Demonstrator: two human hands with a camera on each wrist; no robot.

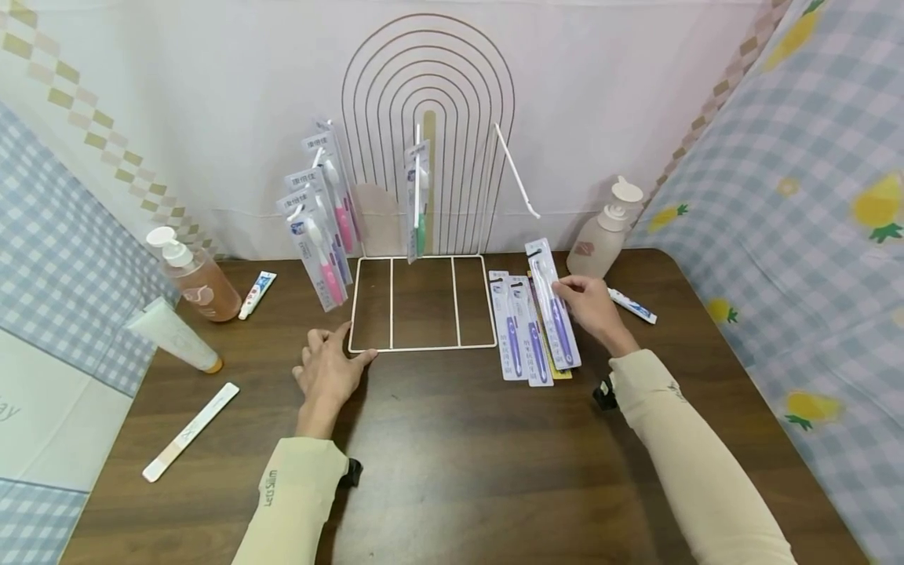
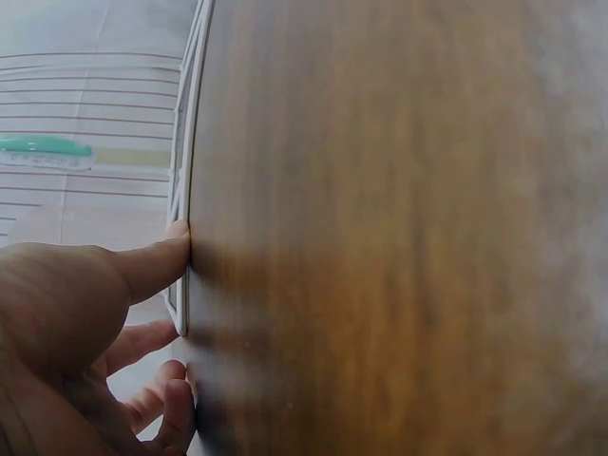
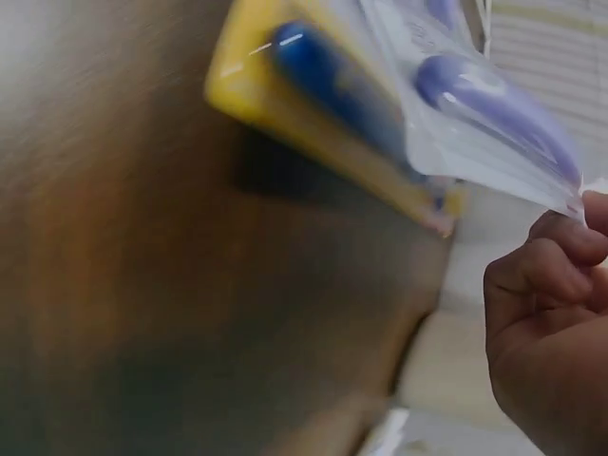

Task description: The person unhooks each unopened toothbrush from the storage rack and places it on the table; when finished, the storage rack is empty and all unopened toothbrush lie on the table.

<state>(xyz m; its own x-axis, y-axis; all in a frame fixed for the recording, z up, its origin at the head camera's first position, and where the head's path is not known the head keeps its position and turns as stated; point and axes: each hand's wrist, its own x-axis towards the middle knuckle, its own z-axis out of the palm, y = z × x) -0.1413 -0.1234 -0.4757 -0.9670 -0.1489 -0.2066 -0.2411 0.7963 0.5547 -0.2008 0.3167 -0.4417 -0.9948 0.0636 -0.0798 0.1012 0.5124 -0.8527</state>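
My right hand [image 1: 592, 308] pinches the edge of a packaged purple toothbrush [image 1: 555, 314], raised and tilted over other packs. In the right wrist view, its clear blister and purple handle [image 3: 499, 104] show beside my fingers [image 3: 546, 271]. Beneath are two more purple toothbrush packs [image 1: 510, 333] and a yellow-backed pack [image 1: 563, 374], which has a blue handle [image 3: 332, 85]. My left hand [image 1: 328, 373] grips the front left corner of a white wire display rack [image 1: 424, 348], thumb on the front bar and forefinger at the side. Its other fingers [image 2: 176, 408] are bent beside the rack.
Pink and purple toothbrush packs [image 1: 328, 267] hang on the rack's left prong, a green one [image 1: 417, 212] on the middle; the right prong [image 1: 517, 173] is bare. Pump bottles [image 1: 205, 286] [image 1: 599, 239], small toothpaste tubes [image 1: 257, 295], a white tube [image 1: 173, 337] and a flat packet [image 1: 191, 431] surround it.
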